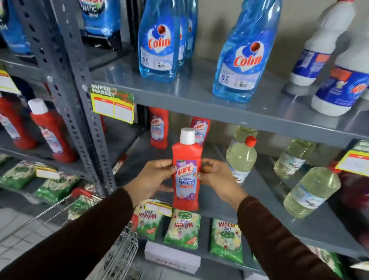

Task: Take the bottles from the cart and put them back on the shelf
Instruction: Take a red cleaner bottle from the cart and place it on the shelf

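Observation:
A red Harpic bottle (pixel 186 172) with a white cap stands upright at the front edge of the middle grey shelf (pixel 261 213). My left hand (pixel 154 177) grips its left side and my right hand (pixel 218 177) grips its right side, thumbs on the label. Two more red Harpic bottles (pixel 159 128) stand further back on the same shelf. The wire cart (pixel 114 257) is below my left arm; its contents are hidden.
Pale yellow liquid bottles (pixel 241 157) stand to the right on the same shelf. Blue Colin bottles (pixel 159 35) and white bottles (pixel 344 85) fill the shelf above. Green Wheel packets (pixel 182 231) lie below. A perforated grey upright (pixel 74 77) separates the left bay with more red bottles (pixel 49 130).

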Demonstrator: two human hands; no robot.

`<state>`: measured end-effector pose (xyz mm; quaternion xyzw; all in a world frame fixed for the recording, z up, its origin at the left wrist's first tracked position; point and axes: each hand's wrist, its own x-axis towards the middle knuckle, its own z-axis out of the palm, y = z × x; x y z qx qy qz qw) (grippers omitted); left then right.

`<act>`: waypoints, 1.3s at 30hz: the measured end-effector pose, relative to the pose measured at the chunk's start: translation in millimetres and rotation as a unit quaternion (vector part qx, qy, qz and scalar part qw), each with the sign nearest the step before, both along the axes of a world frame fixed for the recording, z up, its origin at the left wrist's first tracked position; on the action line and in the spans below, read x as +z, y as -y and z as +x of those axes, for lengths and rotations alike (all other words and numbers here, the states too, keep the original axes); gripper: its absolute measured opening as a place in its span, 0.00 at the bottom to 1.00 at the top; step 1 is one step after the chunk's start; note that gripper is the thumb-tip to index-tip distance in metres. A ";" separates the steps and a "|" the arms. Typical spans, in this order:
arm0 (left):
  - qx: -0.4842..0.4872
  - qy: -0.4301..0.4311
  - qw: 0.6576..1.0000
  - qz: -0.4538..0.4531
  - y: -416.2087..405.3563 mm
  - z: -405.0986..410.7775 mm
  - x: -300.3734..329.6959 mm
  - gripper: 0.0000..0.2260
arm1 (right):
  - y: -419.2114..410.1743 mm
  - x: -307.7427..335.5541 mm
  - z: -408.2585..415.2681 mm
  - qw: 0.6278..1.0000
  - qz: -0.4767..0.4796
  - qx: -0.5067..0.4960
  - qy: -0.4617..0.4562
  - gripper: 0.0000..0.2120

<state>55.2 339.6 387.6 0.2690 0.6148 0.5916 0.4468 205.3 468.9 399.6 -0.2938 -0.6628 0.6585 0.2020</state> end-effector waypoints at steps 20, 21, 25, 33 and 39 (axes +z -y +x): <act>0.053 0.023 0.997 0.041 -91.4 -37.9 -26.3 0.17 | -60.3 -38.5 -60.4 0.993 -0.048 -0.069 -0.088 0.16; 0.048 0.030 0.997 0.045 -91.0 -38.6 -27.4 0.17 | -60.5 -40.2 -60.2 0.993 -0.045 -0.064 -0.090 0.16; 0.031 0.044 0.997 0.061 -87.6 -36.4 -29.8 0.17 | -60.8 -47.2 -60.1 0.992 -0.047 -0.063 -0.100 0.16; 0.046 0.049 0.996 0.066 -84.8 -32.6 -32.2 0.17 | -61.4 -55.5 -60.4 0.993 -0.034 -0.071 -0.091 0.16; 0.053 0.063 0.996 0.036 -82.0 -28.5 -29.6 0.19 | -52.4 -62.7 -57.5 0.991 -0.019 -0.106 -0.081 0.18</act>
